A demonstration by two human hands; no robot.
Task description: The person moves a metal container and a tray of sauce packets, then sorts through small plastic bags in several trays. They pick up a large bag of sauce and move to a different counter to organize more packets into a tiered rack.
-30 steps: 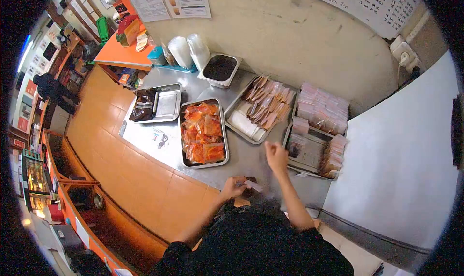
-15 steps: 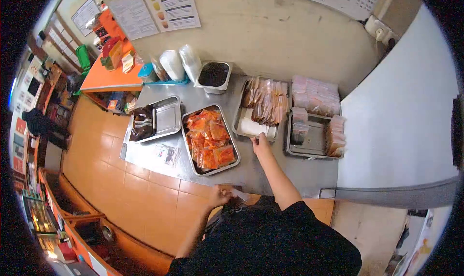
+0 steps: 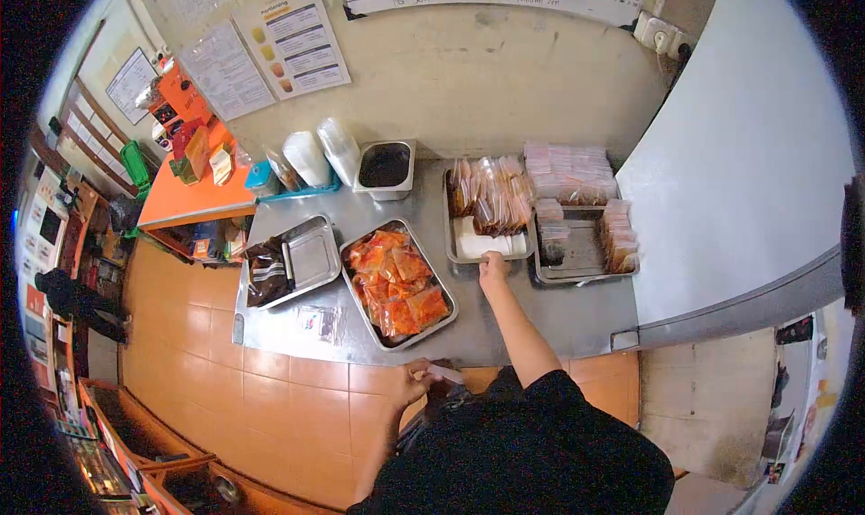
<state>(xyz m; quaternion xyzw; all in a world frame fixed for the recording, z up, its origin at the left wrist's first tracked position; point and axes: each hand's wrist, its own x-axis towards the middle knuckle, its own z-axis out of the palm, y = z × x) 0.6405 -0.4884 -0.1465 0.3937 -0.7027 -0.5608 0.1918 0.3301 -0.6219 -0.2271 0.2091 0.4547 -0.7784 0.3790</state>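
My left hand [image 3: 414, 382] is closed in front of my body, near the table's front edge. It pinches a small plastic packet [image 3: 443, 373] with a pale end; its lower part blends into my dark shirt. My right hand [image 3: 493, 268] reaches forward, fingers closed at the front rim of a metal tray [image 3: 464, 258]. Several clear packets of brown sauce [image 3: 501, 200] stand in rows in that tray, behind a flat white piece [image 3: 482, 241]. Left of my right arm lies a tray [image 3: 407, 342] of orange-red packets [image 3: 396, 279].
Another metal tray [image 3: 586, 279] with packets stands to the right, before a stack of pale packets [image 3: 569, 171]. At left are a tray with dark packets [image 3: 268, 276], plastic cups [image 3: 308, 159] and a deep pan [image 3: 386, 191] of dark contents. A person [image 3: 77, 300] stands far left.
My view has shifted, so the table sits lower and rotated slightly. My right hand stays at the tray's front rim, and my left hand still pinches the packet.
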